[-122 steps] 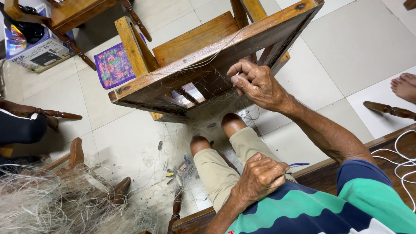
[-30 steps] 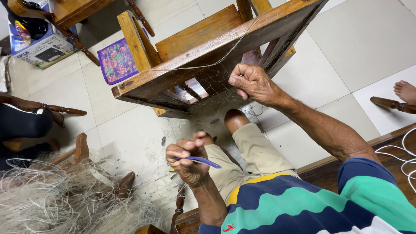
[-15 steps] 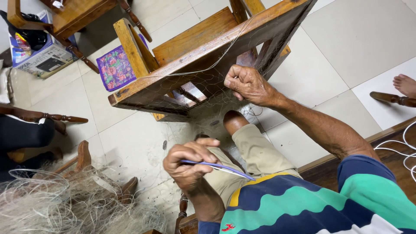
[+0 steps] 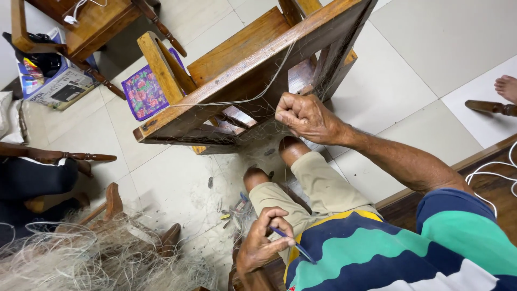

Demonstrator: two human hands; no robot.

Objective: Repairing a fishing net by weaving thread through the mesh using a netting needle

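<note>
The right hand (image 4: pixel 304 116) is stretched well forward on a nearly straight bare arm, closed in a tight fist with the knuckles up and the thumb folded against the curled fingers. The left hand (image 4: pixel 264 242) is drawn in close to the torso above the lap, elbow bent sharply, palm turned towards the body, its thumb and fingertips pinched together. Both bent knees show between the two hands, which are well apart, the right one far higher in the head view than the left.
</note>
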